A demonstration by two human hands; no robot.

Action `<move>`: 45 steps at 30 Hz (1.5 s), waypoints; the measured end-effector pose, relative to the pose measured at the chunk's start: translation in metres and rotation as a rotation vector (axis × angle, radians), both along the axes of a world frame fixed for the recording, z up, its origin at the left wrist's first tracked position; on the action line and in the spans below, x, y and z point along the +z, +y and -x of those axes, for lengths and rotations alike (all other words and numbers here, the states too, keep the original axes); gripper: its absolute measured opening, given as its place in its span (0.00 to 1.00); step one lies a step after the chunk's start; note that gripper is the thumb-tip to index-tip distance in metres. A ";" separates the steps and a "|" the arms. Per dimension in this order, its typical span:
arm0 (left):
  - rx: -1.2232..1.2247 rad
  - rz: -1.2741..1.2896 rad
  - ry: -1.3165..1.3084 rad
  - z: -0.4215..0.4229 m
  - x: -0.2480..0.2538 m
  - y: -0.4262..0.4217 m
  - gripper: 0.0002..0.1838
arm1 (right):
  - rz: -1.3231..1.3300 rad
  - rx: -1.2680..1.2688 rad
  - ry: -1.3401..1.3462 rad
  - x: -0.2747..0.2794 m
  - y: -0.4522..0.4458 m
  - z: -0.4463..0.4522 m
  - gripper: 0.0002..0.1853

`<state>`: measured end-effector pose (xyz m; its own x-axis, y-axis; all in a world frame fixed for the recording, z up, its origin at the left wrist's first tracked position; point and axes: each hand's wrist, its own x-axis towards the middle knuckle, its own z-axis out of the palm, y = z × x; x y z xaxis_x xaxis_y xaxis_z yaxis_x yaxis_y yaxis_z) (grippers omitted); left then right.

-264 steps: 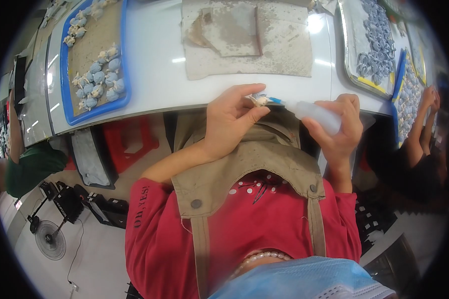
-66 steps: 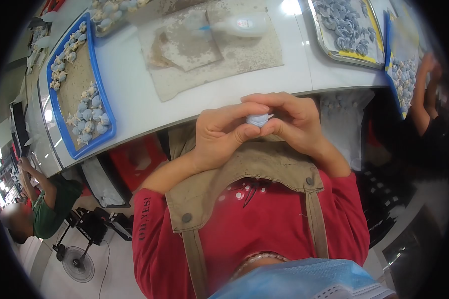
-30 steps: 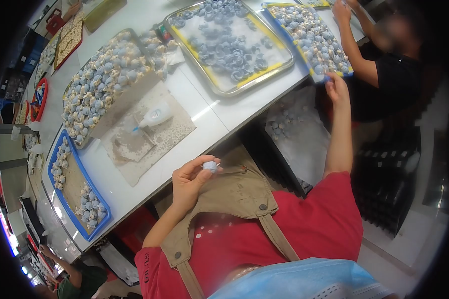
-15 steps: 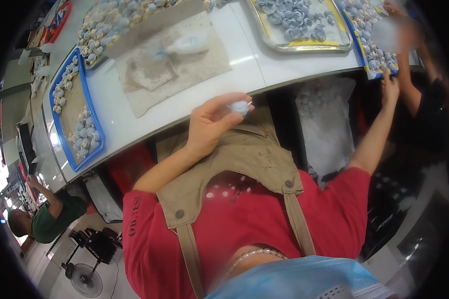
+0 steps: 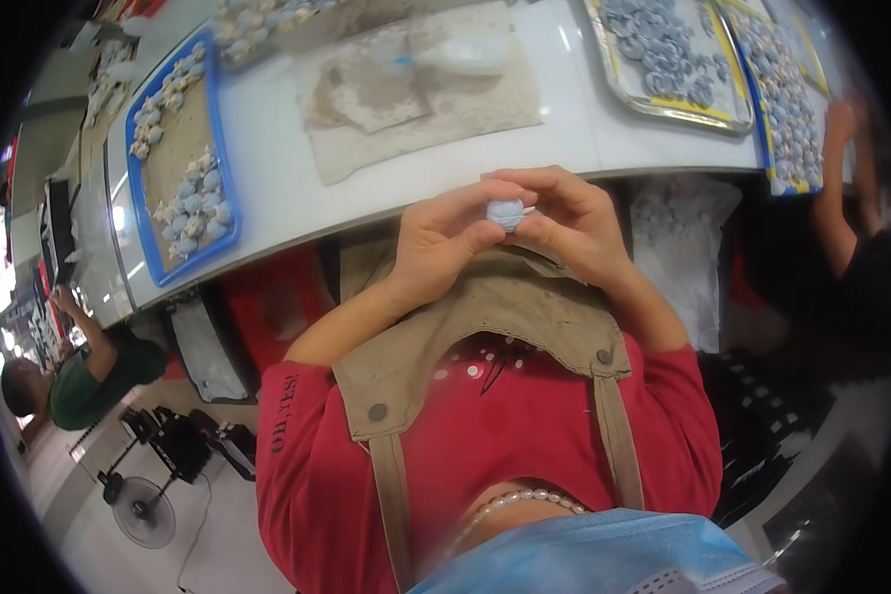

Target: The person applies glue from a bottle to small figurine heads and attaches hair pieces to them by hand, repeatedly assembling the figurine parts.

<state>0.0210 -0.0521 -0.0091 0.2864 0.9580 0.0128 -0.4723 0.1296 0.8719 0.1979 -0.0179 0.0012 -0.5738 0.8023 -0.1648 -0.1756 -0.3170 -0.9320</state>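
In the middle of the head view, a small pale-blue ridged ball (image 5: 505, 215) is held up in front of my apron, near the table's edge. My left hand (image 5: 441, 238) pinches it between thumb and fingers from the left. From the other side, my right hand (image 5: 579, 228) closes its thumb and fingertips around the ball. A thin white tip sticks out at the ball's right side, between the hands. What the piece is exactly cannot be made out, and the fingers partly cover it.
The white table (image 5: 564, 148) carries a stained mat (image 5: 495, 114) with a blurred white bottle (image 5: 465, 57). On the left is a blue tray (image 5: 233, 213) of blue-and-cream pieces; on the right, a metal tray (image 5: 693, 121) of blue cup-like pieces. Co-workers' arms (image 5: 835, 198) show at right.
My right hand has come from the blue-edged tray at the right to the ball in my left hand. The view has shifted, and the ball now sits between both hands.
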 end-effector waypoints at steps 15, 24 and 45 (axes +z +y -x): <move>1.022 -0.555 1.723 0.247 0.019 0.013 0.12 | -0.382 -0.211 -0.325 0.015 0.045 0.059 0.16; 0.715 0.225 1.927 0.350 0.052 0.054 0.14 | -0.393 -0.223 -0.448 0.022 0.048 0.076 0.11; 0.372 0.313 -0.189 0.087 0.004 0.035 0.18 | -0.593 -0.197 -0.931 -0.009 0.119 0.072 0.17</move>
<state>-0.0662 -0.0168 -0.0056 -0.0542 0.9608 -0.2720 -0.6814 0.1635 0.7135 0.1260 0.1013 -0.0078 -0.2806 0.9595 -0.0249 0.6705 0.1774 -0.7204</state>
